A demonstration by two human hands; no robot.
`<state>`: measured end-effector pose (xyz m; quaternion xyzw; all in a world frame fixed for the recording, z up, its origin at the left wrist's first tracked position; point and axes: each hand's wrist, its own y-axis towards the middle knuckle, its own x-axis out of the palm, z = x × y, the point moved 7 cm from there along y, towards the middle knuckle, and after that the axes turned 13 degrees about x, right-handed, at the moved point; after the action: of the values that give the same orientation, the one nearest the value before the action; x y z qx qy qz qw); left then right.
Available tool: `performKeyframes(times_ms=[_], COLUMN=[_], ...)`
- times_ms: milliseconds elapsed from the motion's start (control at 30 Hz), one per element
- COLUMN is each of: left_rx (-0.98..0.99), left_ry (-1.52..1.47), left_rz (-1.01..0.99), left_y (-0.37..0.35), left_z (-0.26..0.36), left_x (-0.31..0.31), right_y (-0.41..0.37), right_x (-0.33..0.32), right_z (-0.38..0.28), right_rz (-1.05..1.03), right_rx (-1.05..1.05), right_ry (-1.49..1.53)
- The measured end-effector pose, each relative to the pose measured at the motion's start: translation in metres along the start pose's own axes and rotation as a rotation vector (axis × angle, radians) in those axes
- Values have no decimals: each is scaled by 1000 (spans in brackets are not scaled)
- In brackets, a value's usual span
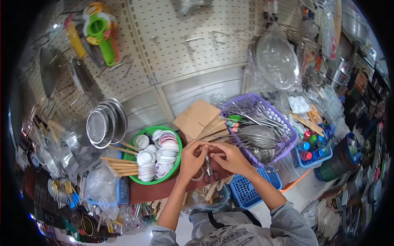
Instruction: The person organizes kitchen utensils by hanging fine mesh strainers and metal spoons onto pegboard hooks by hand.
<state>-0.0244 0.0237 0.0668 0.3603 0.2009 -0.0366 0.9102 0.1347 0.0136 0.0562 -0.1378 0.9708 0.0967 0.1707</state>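
Observation:
Over the reddish-brown table (143, 194), my left hand (193, 158) and my right hand (227, 158) meet at the fingertips. The fingers of each are bent and pressed together; whatever is between them is too small to make out. Just below the hands, a pair of scissors (210, 174) with dark handles lies on the table. A roll of tape (199, 174) is beside the scissors, next to my left wrist. Flat brown cardboard pieces (197, 118) lie right behind the hands.
A green basket (179, 162) of white dishes stands left, a purple basket (293, 137) of metal utensils right. A blue basket (250, 190) is by my right forearm. Strainers (107, 123) and a green tool (100, 37) hang from the pegboard (168, 49).

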Motion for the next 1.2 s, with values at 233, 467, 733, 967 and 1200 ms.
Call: performKeyframes(times_ms=[233,467,733,967,1200], left_rx=[73,71,52,94,125], left_ry=[-132,-147,-51,-5,381], left_rz=[-12,-149,-503,-728,-813], left_y=[33,68,109,117,109], left_z=[14,-1,-30,-86,-144], left_x=[65,113,157,184,191], right_y=[-26,-20,21,61,98], right_x=[-65,-123,-162,-173,-165], right_z=[7,29,100,149,196], right_rz=[60,50,106,197,122], right_rx=[17,19,30,42,302], right_ry=[-40,-78,-245,-441,-723])
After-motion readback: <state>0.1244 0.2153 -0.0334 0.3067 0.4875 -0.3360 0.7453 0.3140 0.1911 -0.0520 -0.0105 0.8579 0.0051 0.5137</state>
